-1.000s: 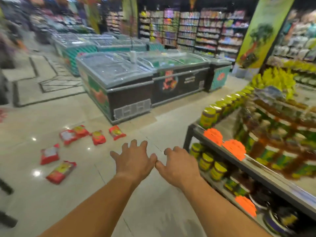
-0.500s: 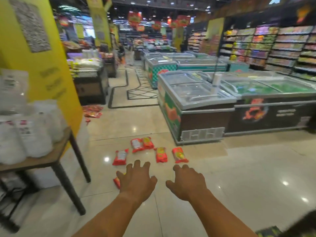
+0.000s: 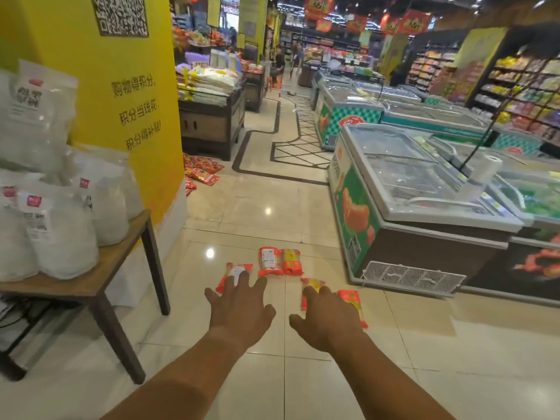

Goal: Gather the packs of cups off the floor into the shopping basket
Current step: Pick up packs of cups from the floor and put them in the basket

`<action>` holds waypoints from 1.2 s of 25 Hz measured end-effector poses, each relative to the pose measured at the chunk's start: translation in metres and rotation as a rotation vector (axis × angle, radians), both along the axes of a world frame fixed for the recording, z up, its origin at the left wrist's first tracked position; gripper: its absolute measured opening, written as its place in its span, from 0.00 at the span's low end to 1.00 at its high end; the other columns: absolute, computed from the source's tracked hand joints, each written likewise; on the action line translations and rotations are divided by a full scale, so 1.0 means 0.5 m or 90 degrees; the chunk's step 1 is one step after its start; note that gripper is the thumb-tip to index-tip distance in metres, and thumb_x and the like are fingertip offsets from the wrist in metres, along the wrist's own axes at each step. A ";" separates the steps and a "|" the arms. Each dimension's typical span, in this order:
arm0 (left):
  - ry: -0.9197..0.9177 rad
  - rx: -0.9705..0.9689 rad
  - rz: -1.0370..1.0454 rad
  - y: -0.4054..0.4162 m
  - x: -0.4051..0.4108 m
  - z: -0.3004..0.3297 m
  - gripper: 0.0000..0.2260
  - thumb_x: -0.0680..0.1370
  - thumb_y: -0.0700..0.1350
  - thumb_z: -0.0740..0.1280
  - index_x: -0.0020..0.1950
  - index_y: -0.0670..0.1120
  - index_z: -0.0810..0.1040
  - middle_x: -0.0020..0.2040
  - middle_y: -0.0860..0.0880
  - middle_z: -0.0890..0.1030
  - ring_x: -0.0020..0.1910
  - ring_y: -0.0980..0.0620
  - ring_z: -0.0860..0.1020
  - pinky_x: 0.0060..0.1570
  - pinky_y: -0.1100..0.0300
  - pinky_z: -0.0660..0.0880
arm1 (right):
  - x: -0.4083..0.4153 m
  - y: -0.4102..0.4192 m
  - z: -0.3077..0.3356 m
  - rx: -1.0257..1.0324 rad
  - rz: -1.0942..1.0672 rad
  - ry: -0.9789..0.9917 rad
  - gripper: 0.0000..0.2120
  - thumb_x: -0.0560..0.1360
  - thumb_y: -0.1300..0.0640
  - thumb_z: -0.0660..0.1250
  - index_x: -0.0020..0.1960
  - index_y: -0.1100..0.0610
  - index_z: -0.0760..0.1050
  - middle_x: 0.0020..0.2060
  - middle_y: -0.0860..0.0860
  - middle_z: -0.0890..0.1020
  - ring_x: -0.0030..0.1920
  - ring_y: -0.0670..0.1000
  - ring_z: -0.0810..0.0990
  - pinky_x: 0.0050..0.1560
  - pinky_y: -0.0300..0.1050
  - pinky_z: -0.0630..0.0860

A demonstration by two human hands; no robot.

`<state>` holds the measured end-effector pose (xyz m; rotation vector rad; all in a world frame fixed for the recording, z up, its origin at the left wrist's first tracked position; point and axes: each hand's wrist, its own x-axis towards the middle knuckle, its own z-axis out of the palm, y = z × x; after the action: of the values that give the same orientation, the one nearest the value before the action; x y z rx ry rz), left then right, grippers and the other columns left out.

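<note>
Several red packs of cups lie on the shiny tile floor ahead of me. One pack [image 3: 235, 272] peeks out past my left hand [image 3: 242, 310]. Two packs [image 3: 280, 262] lie side by side a little farther off. Two more, one [image 3: 312, 287] and another [image 3: 351, 301], are partly covered by my right hand [image 3: 328, 321]. Both hands are stretched forward, palms down, fingers spread, holding nothing. No shopping basket is in view.
A wooden table [image 3: 100, 280] with white plastic bags stands at my left, against a yellow pillar [image 3: 121, 101]. Chest freezers [image 3: 418, 207] line the right side. More red packets [image 3: 203, 174] lie by the pillar's far corner. People stand far down the aisle.
My view has swung left, away from the jar shelf, and moved closer to the packs. The table and pillar came into view. My hands spread apart and now overlap the packs.
</note>
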<state>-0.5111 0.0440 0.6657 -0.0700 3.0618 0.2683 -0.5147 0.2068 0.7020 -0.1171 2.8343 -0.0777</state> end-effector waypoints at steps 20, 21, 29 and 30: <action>-0.222 -0.017 0.069 0.013 -0.795 -0.438 0.32 0.82 0.63 0.58 0.82 0.61 0.46 0.82 0.49 0.51 0.80 0.44 0.53 0.72 0.33 0.57 | -0.923 0.080 -0.469 0.101 0.082 -0.234 0.22 0.81 0.40 0.61 0.68 0.52 0.72 0.62 0.52 0.79 0.61 0.55 0.79 0.55 0.49 0.74; -0.230 -0.016 0.071 0.012 -0.838 -0.486 0.32 0.82 0.62 0.58 0.82 0.61 0.47 0.82 0.48 0.50 0.80 0.43 0.53 0.73 0.34 0.56 | -0.972 0.079 -0.527 0.093 0.090 -0.252 0.22 0.81 0.40 0.61 0.68 0.52 0.72 0.62 0.53 0.79 0.62 0.55 0.79 0.55 0.49 0.74; -0.267 -0.070 0.057 -0.020 -1.060 -1.194 0.35 0.77 0.61 0.63 0.80 0.62 0.50 0.80 0.48 0.54 0.77 0.40 0.58 0.68 0.31 0.59 | -1.278 0.059 -1.246 0.071 0.079 -0.216 0.25 0.79 0.41 0.62 0.72 0.52 0.71 0.66 0.54 0.77 0.65 0.59 0.76 0.54 0.50 0.74; -0.278 -0.084 0.046 -0.027 -1.075 -1.285 0.36 0.77 0.62 0.64 0.80 0.62 0.48 0.81 0.47 0.53 0.77 0.40 0.57 0.68 0.31 0.59 | -1.302 0.074 -1.342 0.082 0.076 -0.202 0.26 0.79 0.41 0.62 0.72 0.52 0.70 0.67 0.55 0.76 0.66 0.59 0.75 0.54 0.52 0.73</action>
<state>-1.0487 0.0304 0.0231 -0.2147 2.6400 0.0447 -1.1657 0.2436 0.0309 -0.2242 2.5021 0.1031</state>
